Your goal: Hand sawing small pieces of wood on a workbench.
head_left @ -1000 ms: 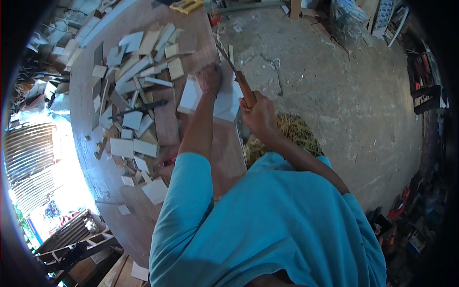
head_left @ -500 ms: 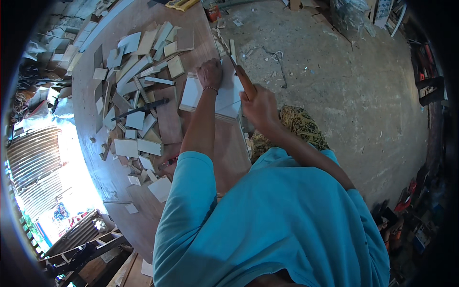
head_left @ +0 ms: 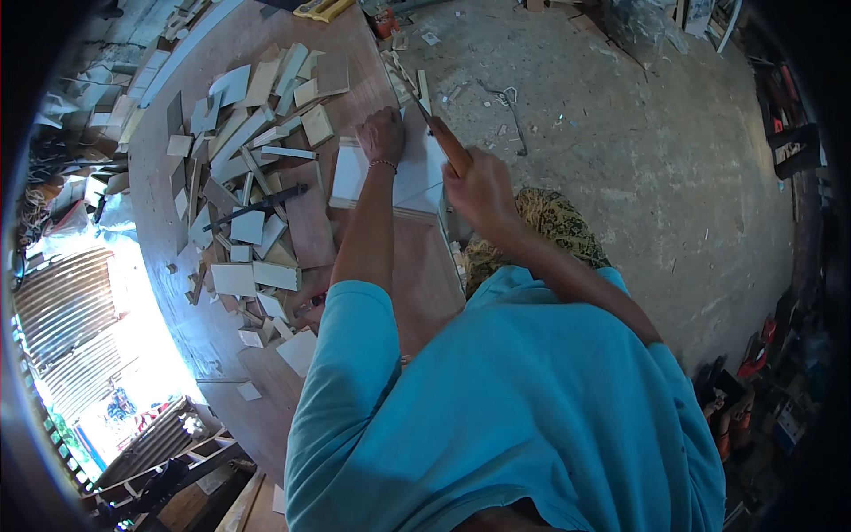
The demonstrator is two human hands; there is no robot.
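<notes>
My left hand (head_left: 381,135) presses down on white-faced boards, its fingers curled in and partly hidden. The white board (head_left: 349,170) under it lies on more layers near the table's right edge. In my right hand (head_left: 481,192), fingers wrapped round it, is the orange-brown handle of a saw (head_left: 449,146). Its thin dark blade, seen almost edge-on, points up and away along the right side of the boards. Where the teeth touch cannot be made out.
Several white and bare wood offcuts (head_left: 233,277) are heaped on the wooden table (head_left: 417,293), left of my left arm. A black bar-like tool (head_left: 257,207) lies across them. A yellow-handled tool (head_left: 324,9) sits at the far edge. Concrete floor (head_left: 638,195) spreads to the right.
The whole view has shifted slightly, moving the table a little left and up. My right hand and the saw have moved only slightly, and that hand is blurred. My left hand stays on the boards.
</notes>
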